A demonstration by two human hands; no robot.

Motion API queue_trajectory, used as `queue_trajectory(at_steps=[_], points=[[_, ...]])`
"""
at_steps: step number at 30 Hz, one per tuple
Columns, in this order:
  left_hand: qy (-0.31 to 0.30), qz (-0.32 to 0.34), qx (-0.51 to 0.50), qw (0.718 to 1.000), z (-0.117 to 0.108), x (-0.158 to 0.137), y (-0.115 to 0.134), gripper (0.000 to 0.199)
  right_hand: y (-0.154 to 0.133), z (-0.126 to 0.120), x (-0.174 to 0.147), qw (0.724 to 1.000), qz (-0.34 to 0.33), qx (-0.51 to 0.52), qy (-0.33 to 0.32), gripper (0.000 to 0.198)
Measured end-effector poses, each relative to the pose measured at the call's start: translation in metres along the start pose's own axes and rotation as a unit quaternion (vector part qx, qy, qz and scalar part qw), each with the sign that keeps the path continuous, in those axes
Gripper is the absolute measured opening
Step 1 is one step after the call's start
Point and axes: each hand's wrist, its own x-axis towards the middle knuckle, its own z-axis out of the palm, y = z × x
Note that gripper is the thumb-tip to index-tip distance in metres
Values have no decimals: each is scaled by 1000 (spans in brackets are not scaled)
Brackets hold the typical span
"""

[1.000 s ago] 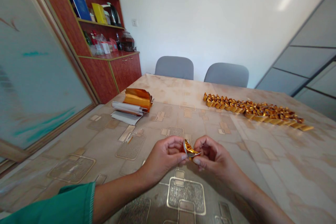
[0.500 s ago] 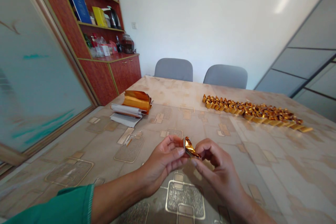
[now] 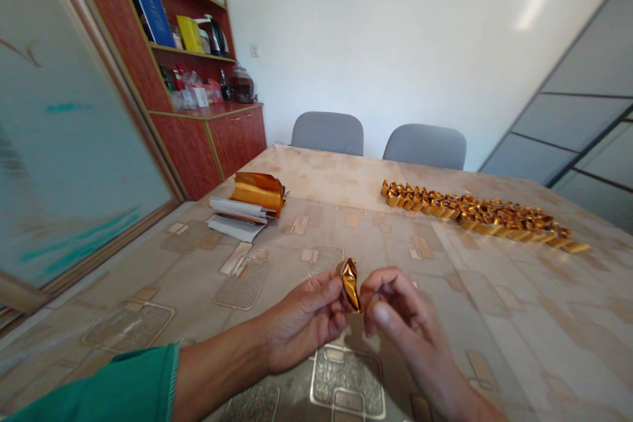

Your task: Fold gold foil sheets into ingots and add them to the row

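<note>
A folded gold foil paper piece (image 3: 351,280), boat-like with pointed ends, stands upright above the table. My left hand (image 3: 309,316) pinches it along its left side between thumb and fingers. Just to its right is my right hand (image 3: 403,316), fingers curved and thumb apart, with nothing visible in it. Its fingertips are very close to the lower end of the foil piece; whether they touch it I cannot tell.
Rows of similar folded gold foil pieces (image 3: 465,208) lie at the right of the patterned table (image 3: 306,171). A curled stack of gold foil sheets (image 3: 257,190) with white backs (image 3: 237,227) lies at the left. Two grey chairs (image 3: 327,133) stand behind.
The foil piece has turned from slanted to more upright in my left hand. My right hand has let go of its right end and its fingers have loosened.
</note>
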Motion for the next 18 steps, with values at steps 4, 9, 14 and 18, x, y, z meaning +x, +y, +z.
queue_trajectory(at_steps=[4,9,14,18], points=[[-30,-2,30,999,6,-4,4,34,4,1,2,971,138,191,-31,29],[-54,-6,114,992,9,-6,3,37,4,5,-1,928,192,300,-107,28],[-20,-18,147,989,0,-6,0,28,-1,2,-4,902,214,349,-138,26],[-30,-46,178,983,0,-6,-3,25,-1,1,-4,875,241,394,-149,23]])
